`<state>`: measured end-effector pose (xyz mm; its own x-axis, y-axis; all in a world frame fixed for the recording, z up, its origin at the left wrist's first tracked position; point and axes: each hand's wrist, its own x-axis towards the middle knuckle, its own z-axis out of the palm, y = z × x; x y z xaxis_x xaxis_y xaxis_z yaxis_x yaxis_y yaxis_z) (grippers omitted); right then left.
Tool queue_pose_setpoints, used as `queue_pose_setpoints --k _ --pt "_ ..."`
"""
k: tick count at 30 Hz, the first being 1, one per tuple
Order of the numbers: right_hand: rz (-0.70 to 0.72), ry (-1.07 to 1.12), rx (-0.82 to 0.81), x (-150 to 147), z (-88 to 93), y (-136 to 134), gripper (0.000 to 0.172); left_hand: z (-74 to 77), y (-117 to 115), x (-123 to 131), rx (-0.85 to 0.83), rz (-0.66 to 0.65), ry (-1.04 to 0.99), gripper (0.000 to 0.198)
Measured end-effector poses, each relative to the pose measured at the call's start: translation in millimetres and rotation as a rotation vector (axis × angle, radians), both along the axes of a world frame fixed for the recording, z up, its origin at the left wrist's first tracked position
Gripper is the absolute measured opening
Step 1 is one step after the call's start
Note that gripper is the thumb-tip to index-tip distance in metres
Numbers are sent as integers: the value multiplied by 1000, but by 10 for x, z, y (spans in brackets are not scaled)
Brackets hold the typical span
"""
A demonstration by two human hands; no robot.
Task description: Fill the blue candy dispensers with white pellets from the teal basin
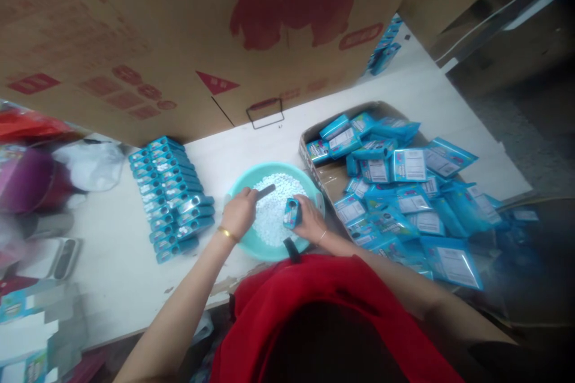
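A teal basin (245,240) full of small white pellets (272,209) sits on the white table in front of me. My left hand (240,212) is closed on a dark flat scoop-like tool (265,191) held over the pellets. Just to its right, my right hand (309,218) grips a small blue box (291,212) upright above the basin. A gold bangle is on my left wrist.
Rows of small blue boxes (173,197) lie stacked to the left of the basin. An open carton (330,179) on the right overflows with blue packets (404,191). A large cardboard box (188,36) stands behind. Bags and clutter (36,173) fill the far left.
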<state>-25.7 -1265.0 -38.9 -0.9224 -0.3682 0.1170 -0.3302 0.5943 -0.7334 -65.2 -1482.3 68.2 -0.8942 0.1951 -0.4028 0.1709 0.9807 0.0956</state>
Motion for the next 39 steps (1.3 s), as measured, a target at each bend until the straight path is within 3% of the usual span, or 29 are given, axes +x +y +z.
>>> queue_pose_setpoints --k 3,6,8,11,15,18,20,23,26,30,35,39 --pt "-4 -40 -31 12 57 13 81 -646 -103 -32 79 75 -54 30" --pt "-20 -95 -53 30 112 37 84 -1080 49 102 205 33 -115 34" --pt "-23 -128 -75 40 136 65 84 -1225 223 248 290 -7 -142 31" --pt "-2 -168 -116 61 153 116 86 -1325 437 441 418 -35 -187 22" --pt "35 -191 -147 115 176 189 90 -1349 426 520 557 0 -222 23" --pt "47 -184 -132 156 202 223 88 -1224 204 477 636 50 -210 27" --pt "31 -169 -109 167 203 217 87 -1037 26 433 718 93 -166 27" --pt "-10 -136 -72 157 161 154 86 -632 -185 365 792 102 -87 27" --pt "-24 -99 -37 126 91 55 83 -201 -257 305 713 8 -82 27" --pt "12 -16 0 91 30 -43 80 227 -102 241 445 -114 -168 23" --pt "54 40 28 88 16 -74 76 629 375 254 1 -123 -218 27" --pt "34 34 20 91 -23 -58 78 843 558 281 -105 -204 -173 30"
